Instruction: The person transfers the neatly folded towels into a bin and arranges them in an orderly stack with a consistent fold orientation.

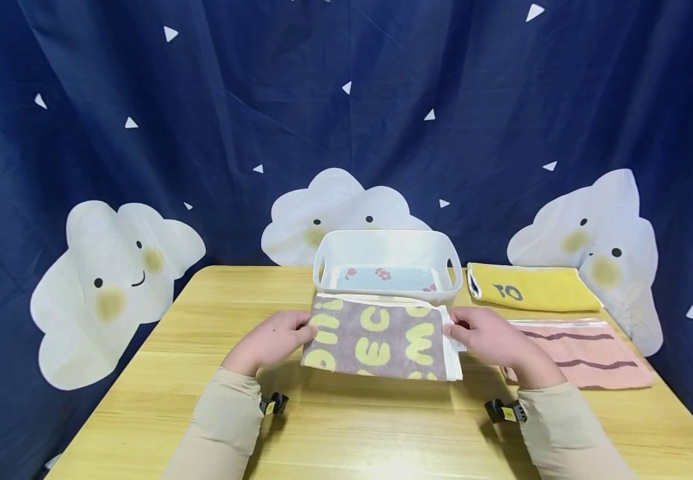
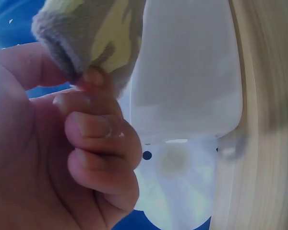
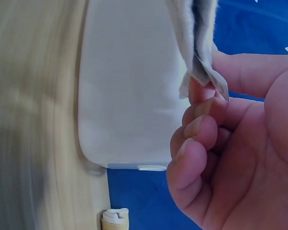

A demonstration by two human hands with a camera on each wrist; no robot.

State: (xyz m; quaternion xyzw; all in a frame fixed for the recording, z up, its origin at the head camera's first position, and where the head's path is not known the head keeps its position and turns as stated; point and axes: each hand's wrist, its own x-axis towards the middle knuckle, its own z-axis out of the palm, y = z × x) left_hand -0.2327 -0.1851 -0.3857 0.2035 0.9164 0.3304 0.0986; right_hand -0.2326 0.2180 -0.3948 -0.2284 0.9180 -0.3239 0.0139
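A folded purple-grey towel with yellow letters hangs between both hands, held above the table just in front of a white basket. My left hand pinches its left edge between thumb and fingers; in the left wrist view the towel's corner comes out of that pinch. At the opposite end, my right hand pinches the white-hemmed edge, and the right wrist view shows the folded layers between thumb and fingertips. The basket has handle holes in its ends and red flower prints on its floor; the towel overlaps its front wall.
To the right of the basket lies a folded yellow towel with dark lettering. Nearer, a folded pink towel with wavy dark stripes lies partly behind my right forearm. A dark blue curtain with clouds hangs along the back of the wooden table.
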